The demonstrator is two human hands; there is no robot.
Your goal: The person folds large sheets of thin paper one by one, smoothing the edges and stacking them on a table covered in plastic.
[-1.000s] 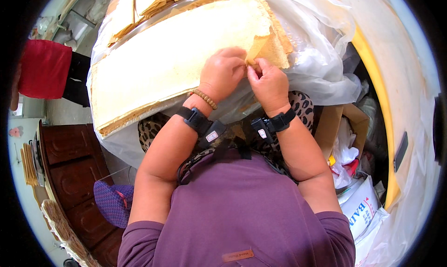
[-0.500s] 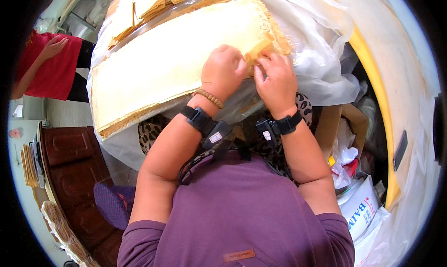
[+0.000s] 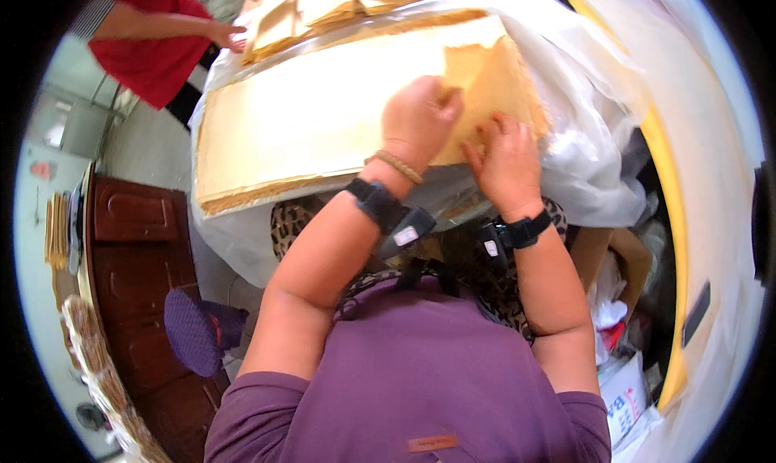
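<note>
A thick stack of large pale-yellow paper-like sheets (image 3: 299, 115) with rough edges lies across the surface before me. My left hand (image 3: 420, 122) is closed, pinching the top sheet's lifted right end. That end is peeled up and leftward, and a darker yellow sheet (image 3: 505, 87) shows under it. My right hand (image 3: 509, 162) is at the stack's near right edge, thumb and fingers apart, fingertips at the sheets. Whether it grips an edge there I cannot make out. A beaded bracelet (image 3: 396, 167) is on my left wrist, and black straps are on both.
Smaller folded yellow bundles (image 3: 327, 2) lie beyond the stack, where a co-worker's hand (image 3: 226, 35) reaches in. Clear plastic sheeting (image 3: 586, 160) drapes the right side. Nearby are a cardboard box (image 3: 626, 253) with bags, a dark-red cabinet (image 3: 133, 253) and a purple padded seat (image 3: 194, 334).
My left hand has moved up from the near edge, lifting the sheet's right end. My right hand has come away from it. The co-worker has come nearer, reaching to the bundles.
</note>
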